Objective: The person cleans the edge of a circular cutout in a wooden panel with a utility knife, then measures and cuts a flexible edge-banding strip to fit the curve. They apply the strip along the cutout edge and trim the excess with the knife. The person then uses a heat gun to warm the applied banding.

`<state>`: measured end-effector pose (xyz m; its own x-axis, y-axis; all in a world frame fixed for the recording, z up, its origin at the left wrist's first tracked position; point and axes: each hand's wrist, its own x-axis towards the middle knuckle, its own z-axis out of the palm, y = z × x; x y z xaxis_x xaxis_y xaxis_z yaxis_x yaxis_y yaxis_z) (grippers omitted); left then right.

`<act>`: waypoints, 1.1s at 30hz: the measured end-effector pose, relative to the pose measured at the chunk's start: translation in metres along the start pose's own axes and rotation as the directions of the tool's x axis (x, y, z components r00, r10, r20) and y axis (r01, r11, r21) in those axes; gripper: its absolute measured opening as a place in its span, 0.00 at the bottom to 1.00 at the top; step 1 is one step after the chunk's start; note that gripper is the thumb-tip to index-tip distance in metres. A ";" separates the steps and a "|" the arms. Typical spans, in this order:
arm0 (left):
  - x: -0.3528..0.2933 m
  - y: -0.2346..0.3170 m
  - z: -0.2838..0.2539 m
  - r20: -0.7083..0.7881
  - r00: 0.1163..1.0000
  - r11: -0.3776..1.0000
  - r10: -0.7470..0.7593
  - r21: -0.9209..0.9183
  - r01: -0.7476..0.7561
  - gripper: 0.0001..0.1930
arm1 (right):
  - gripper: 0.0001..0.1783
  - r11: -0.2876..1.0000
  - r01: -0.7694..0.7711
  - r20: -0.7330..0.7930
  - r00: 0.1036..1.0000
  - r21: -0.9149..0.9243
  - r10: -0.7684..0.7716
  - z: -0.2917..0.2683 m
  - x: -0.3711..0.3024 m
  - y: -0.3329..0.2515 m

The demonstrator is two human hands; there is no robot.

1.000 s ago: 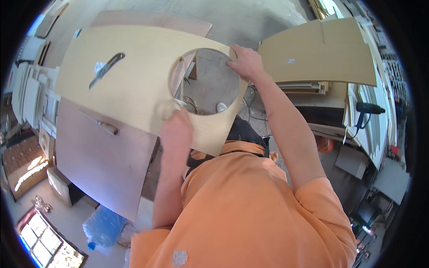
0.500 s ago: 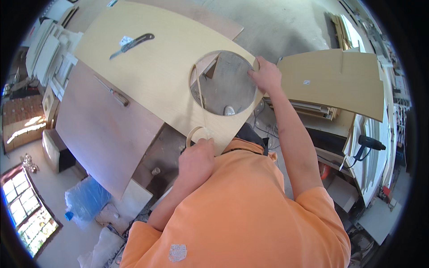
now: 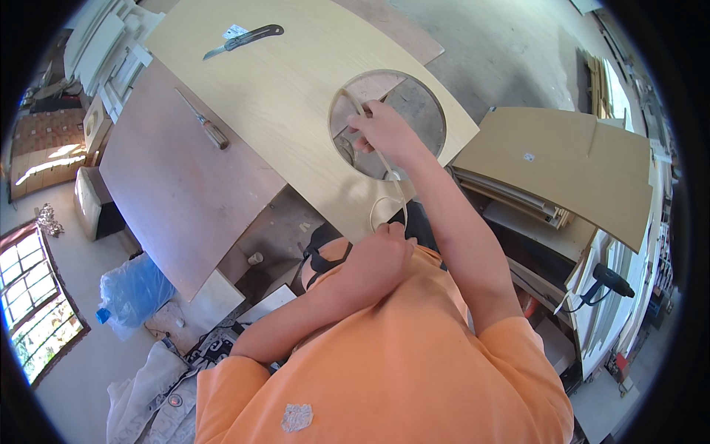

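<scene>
at far left a blue plastic bag sits near a greyish-pink tabletop, on which a screwdriver lies. overlapping that, a pale board carries a utility knife and has a round hole near one end. by its near edge the left hand has its fingers pressed together, pinching a looped pale strip. the strip runs up to the right hand, whose fingers pinch it over the hole. further right lie a brown panel and a heat gun.

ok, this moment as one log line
left hand: grips pale strip | right hand: same strip, over round hole | knife: on panel
</scene>
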<state>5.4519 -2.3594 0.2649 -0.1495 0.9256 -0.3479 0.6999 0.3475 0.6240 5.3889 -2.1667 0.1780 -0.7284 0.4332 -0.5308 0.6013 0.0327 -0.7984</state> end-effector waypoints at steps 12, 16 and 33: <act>0.160 -0.155 -0.101 -0.719 0.654 0.905 -0.234 0.084 0.416 0.29 | 0.26 0.645 0.457 0.362 0.887 -0.612 -0.285 -0.068 0.043 0.009; 0.212 -0.170 -0.115 -0.505 0.833 0.859 -0.227 0.300 0.416 0.39 | 0.27 0.593 0.568 0.446 0.821 -0.570 -0.358 -0.078 0.048 0.009; 0.197 -0.216 -0.119 -0.573 0.819 0.959 0.008 0.236 0.156 0.39 | 0.13 0.696 0.423 0.745 0.621 -0.580 0.244 -0.132 -0.021 0.000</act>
<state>5.1877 -2.2342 0.1450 -0.5174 0.8471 0.1212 0.8128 0.4423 0.3791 5.4477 -2.0569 0.2264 -0.5505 -0.3943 -0.7359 0.3011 0.7283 -0.6155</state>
